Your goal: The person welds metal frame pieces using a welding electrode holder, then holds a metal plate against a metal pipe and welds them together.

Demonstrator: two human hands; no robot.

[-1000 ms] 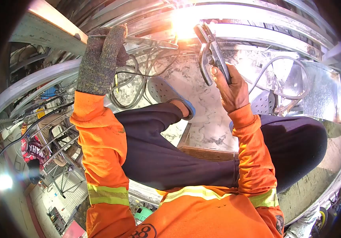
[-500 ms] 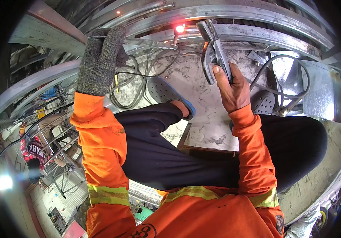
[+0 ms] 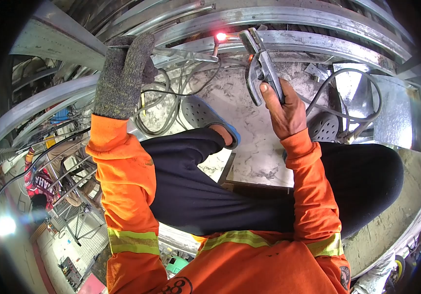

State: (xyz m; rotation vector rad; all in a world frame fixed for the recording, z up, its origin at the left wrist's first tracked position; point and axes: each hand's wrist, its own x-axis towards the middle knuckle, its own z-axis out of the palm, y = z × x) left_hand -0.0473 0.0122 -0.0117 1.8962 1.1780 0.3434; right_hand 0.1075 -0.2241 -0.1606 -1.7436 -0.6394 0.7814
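My left hand (image 3: pixel 125 76), in a dark knitted glove, is closed round a flat metal piece (image 3: pixel 186 53) that sticks out to the right. At that piece's far end a short rod (image 3: pixel 216 48) stands with a red-white glowing tip (image 3: pixel 221 36). My bare right hand (image 3: pixel 286 110) grips an electrode holder (image 3: pixel 264 68), thumb along its handle. The holder's jaws are just right of the glowing spot, and a small orange glow shows beside its lever. A grey cable (image 3: pixel 338 116) runs off to the right behind this hand.
Long metal bars (image 3: pixel 289 17) cross the top. A broad beam (image 3: pixel 56 41) juts in at upper left. Coiled cables (image 3: pixel 164 115) lie by my left shoe (image 3: pixel 203 115). Sheet metal (image 3: pixel 397 112) is at right. Another person (image 3: pixel 44 181) bends among frames at far left, near a bright light.
The bright arc seen a second ago has shrunk to a small red-white glow. Since half a second ago my right hand and the holder have shifted slightly left. My left hand has barely moved.
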